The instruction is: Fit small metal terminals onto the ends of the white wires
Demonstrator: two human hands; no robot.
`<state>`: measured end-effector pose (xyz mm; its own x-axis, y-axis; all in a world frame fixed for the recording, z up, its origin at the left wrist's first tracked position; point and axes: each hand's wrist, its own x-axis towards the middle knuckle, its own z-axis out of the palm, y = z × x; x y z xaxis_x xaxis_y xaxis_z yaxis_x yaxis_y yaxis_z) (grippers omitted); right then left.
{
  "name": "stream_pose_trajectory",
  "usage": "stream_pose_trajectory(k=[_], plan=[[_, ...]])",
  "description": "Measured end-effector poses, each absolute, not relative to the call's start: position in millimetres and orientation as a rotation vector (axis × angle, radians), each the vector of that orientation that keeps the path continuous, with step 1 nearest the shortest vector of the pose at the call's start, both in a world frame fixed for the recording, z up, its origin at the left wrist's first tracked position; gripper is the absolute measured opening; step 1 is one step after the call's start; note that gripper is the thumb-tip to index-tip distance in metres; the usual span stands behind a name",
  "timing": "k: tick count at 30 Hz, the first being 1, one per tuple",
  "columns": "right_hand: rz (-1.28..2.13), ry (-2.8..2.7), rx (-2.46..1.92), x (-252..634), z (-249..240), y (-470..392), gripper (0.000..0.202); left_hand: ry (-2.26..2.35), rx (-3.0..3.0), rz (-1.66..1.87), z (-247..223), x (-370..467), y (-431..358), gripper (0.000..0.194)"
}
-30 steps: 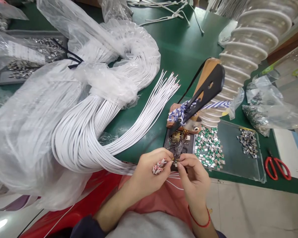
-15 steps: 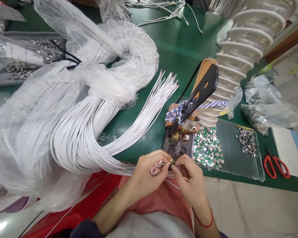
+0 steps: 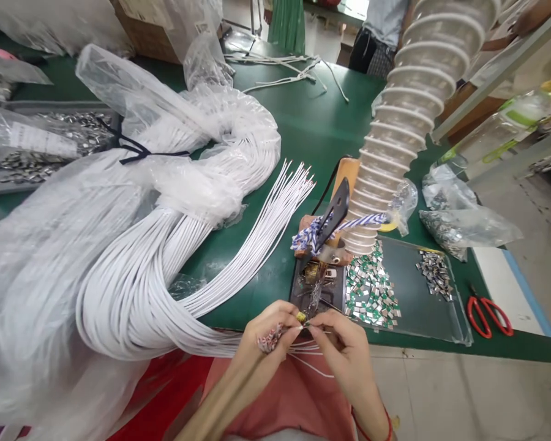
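Observation:
My left hand (image 3: 269,337) is closed round several white cables, whose reddish stripped ends (image 3: 270,339) stick out of the fist. Its thumb and forefinger meet my right hand (image 3: 342,343) just below a soldering fixture (image 3: 319,278). The right hand is pinched on something too small to make out, close to a small yellow piece (image 3: 300,317). A thick bundle of white cables (image 3: 123,294) loops in from the left, and its loose ends (image 3: 298,184) fan out on the green table (image 3: 229,300).
Right of the fixture, a clear tray (image 3: 422,315) holds small green-and-silver connectors (image 3: 371,288) and metal shells (image 3: 435,272). Red scissors (image 3: 489,315) lie beyond it. A ribbed duct (image 3: 390,128) rises behind. Bagged parts (image 3: 459,229) lie at right; a person (image 3: 381,30) stands at the far side.
The view has tilted up, showing more of the far side. Both hands stay together at the fixture's near edge, with fingertips slightly shifted; the left hand still holds the cables.

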<state>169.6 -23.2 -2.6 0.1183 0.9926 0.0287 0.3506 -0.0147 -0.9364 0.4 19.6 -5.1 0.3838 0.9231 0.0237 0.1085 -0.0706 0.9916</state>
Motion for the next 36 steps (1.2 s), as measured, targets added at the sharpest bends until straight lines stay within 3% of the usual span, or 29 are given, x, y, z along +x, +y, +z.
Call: stream_pose_trajectory(k=[11,19,25,31,36], plan=[[1.138,-1.195,-1.491,167.1,-3.8,-35.1,0.010,0.927,1.575,0.740,-10.1,-8.4,12.7,0.035],[1.369,-1.066,-1.340,166.4,-8.8,-44.2,0.020,0.911,1.558,0.768,-15.9,-8.1,-3.9,0.047],[1.328,-1.135,-1.335,166.8,-12.5,-50.0,0.023,0.943,1.548,0.782,-19.1,-7.3,-9.8,0.045],[1.350,-1.091,-1.341,166.6,-11.4,-50.1,0.014,0.872,1.504,0.780,-18.0,-5.1,-9.0,0.043],[1.532,-0.945,-1.286,167.9,-17.5,-52.9,0.035,0.804,1.456,0.728,-20.0,-8.2,-10.4,0.046]])
